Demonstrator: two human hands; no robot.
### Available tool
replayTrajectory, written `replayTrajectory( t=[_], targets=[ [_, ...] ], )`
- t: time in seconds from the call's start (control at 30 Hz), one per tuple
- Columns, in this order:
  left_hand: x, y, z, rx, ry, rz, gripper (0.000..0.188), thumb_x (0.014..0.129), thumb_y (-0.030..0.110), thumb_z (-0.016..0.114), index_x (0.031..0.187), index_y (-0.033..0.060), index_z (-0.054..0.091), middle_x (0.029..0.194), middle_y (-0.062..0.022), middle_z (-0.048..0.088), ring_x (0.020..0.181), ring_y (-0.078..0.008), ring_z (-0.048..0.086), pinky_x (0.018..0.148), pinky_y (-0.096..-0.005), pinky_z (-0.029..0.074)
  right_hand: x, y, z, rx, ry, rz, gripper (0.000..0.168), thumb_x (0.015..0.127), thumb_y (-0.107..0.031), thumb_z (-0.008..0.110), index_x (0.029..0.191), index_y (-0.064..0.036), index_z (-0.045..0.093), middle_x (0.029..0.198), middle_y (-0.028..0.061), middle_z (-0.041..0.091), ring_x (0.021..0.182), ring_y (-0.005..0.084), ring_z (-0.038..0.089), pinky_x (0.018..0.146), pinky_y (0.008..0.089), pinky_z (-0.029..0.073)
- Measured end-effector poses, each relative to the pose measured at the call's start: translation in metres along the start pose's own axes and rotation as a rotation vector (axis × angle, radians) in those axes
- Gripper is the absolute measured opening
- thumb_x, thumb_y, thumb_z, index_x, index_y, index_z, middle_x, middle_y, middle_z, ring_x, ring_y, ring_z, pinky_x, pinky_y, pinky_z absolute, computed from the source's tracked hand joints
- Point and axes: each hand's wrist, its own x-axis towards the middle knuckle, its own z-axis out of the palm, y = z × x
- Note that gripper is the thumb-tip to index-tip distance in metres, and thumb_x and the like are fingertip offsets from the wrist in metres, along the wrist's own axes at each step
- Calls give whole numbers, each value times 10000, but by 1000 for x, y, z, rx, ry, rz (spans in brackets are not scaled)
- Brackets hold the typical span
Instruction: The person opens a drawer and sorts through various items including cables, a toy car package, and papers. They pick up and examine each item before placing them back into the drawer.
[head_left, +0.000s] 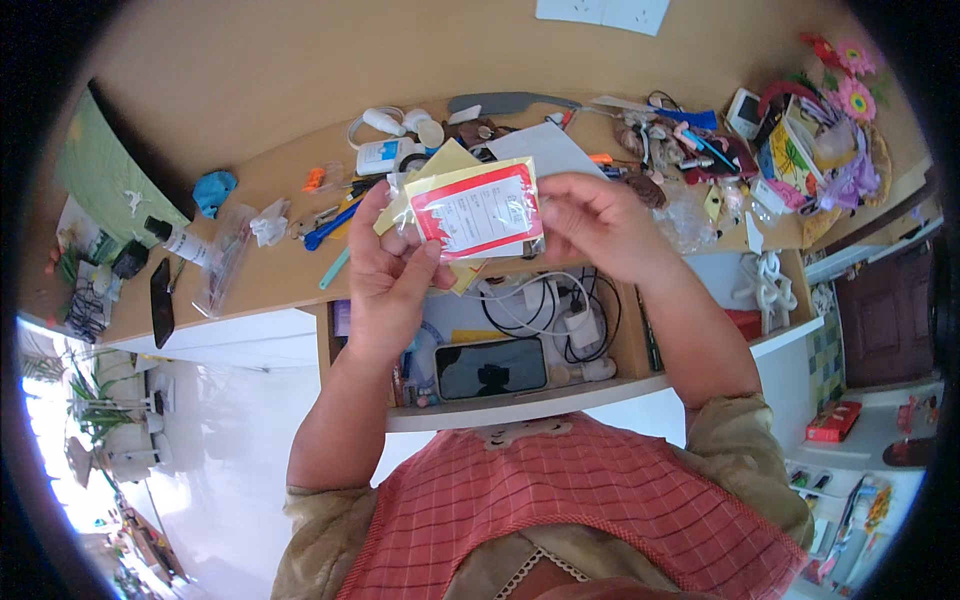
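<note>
My left hand (394, 259) grips a small stack of paper cards and clear plastic sleeves above the desk edge. On top is a red-bordered card (477, 210) that bears writing; yellow paper (448, 159) sticks out behind it. My right hand (589, 221) has its fingertips at the card's right edge, thumb against the sleeve. Below the hands, an open drawer holds a smartphone (492, 367), white chargers (581, 328) and tangled black and white cables.
The wooden desk (289, 270) carries a white bottle (180, 241), a black phone (161, 302), a blue cloth (214, 193), a white glue bottle (384, 156), a grey blade-shaped object (510, 102) and crumpled plastic (684, 221). At right, a second open drawer holds a white chain (766, 289).
</note>
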Motion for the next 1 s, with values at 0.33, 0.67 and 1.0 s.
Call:
replayTrajectory(
  t=[0.33,0.67,1.0],
  targets=[
    [6,1,-14,78,44,0,627,823,-35,480,1358,136,202,795,-55,581,578,-81,500,507,-223,449,109,50,-153,-1482,356,237,393,760,-336,524,1052,-79,587,1043,158,582,979,306,547,861,421,413],
    [4,-2,-23,124,26,15,377,861,5,461,1232,69,441,819,-28,547,609,-69,487,528,-204,436,91,0,-120,-300,613,-21,212,839,-114,516,1012,-8,578,886,86,619,813,149,597,689,302,498],
    [4,0,-23,123,-1,-54,192,879,43,452,1039,25,557,878,-26,514,629,-58,512,570,-190,461,32,-13,-7,180,198,-165,262,831,-22,487,1090,21,491,980,74,592,842,133,578,730,280,475]
  ],
)
